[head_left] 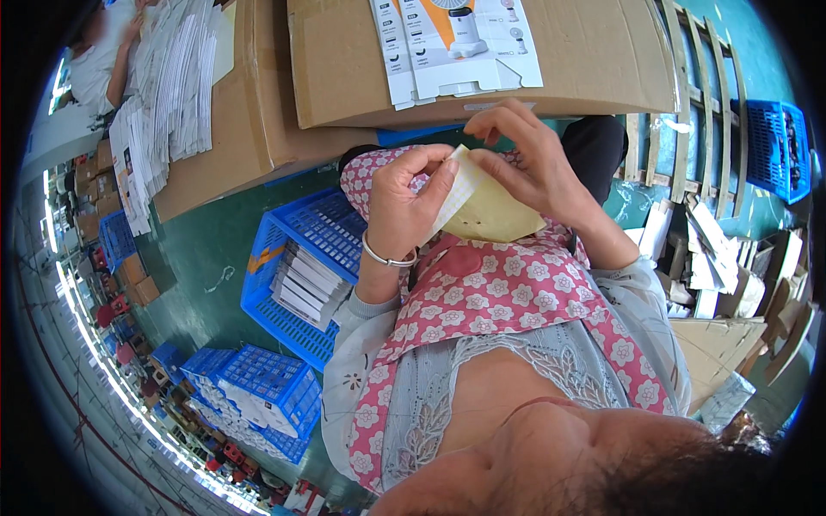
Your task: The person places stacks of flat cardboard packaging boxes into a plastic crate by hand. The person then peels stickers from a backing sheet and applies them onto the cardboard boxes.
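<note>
at the far left, a leaning stack of flat white printed cardboard sleeves (176, 103) rests against a large brown cardboard box. next comes a blue lattice plastic crate (323, 228) on the green floor, holding a row of thin white packs (305, 288). the left hand (406, 196) has its grip clamped, thumb against forefinger, on the upper edge of a pale yellow, white-faced paper sheet (495, 213), held above the pink floral apron (482, 297). the right hand (551, 168) lays its thumb by the sheet's top, forefinger raised; i cannot tell whether its grip bears on the paper. farther right stands a slatted wooden pallet (681, 155).

the sheet could crease or tear if the two hands pull unevenly, or slip to the lap if the left pinch loosens (its lower edge looks unsupported).

as for writing, the flat fan-picture cartons (519, 70) on the brown box bear small icons with lines of print; the sheet's white face shows faint gridded marks, too fine to read.
</note>
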A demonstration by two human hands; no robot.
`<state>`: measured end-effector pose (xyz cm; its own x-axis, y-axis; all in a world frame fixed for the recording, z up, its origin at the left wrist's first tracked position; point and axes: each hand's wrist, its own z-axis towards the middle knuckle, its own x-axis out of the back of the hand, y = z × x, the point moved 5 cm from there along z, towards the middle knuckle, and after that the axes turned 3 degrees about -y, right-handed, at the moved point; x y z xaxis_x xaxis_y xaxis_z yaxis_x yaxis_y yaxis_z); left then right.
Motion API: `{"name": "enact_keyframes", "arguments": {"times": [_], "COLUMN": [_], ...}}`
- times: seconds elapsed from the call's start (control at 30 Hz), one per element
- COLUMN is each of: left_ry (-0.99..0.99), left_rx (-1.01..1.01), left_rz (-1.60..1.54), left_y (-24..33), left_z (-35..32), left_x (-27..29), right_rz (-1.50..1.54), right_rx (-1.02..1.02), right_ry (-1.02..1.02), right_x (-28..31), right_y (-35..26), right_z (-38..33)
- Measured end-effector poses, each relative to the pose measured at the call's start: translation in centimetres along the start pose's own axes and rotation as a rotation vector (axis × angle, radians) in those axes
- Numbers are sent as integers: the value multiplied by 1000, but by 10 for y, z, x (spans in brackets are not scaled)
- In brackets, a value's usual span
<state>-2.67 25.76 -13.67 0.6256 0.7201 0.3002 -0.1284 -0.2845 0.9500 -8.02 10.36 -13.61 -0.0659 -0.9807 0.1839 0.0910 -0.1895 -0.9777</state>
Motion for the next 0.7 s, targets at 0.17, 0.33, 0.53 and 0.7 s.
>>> {"name": "enact_keyframes", "arguments": {"times": [0.17,0.33,0.53,0.7], "left_ry": [104,123,118,122], "left_rx": [23,-8,-50,-28], "left_rz": [7,-28,-101,-136], "left_y": [-9,-7,-7,-9], "left_z": [-2,-5,-5,-6], "left_x": [0,-4,-7,-7], "right_rz": [-320,-352,-363,-465], "right_rx": [231,280,308,405], "right_ry": [225,289,307,301], "right_x": [-2,-8,-11,-12], "right_y": [-17,-16,-14,-19], "right_z": [-15,-13,-13,-14]}}
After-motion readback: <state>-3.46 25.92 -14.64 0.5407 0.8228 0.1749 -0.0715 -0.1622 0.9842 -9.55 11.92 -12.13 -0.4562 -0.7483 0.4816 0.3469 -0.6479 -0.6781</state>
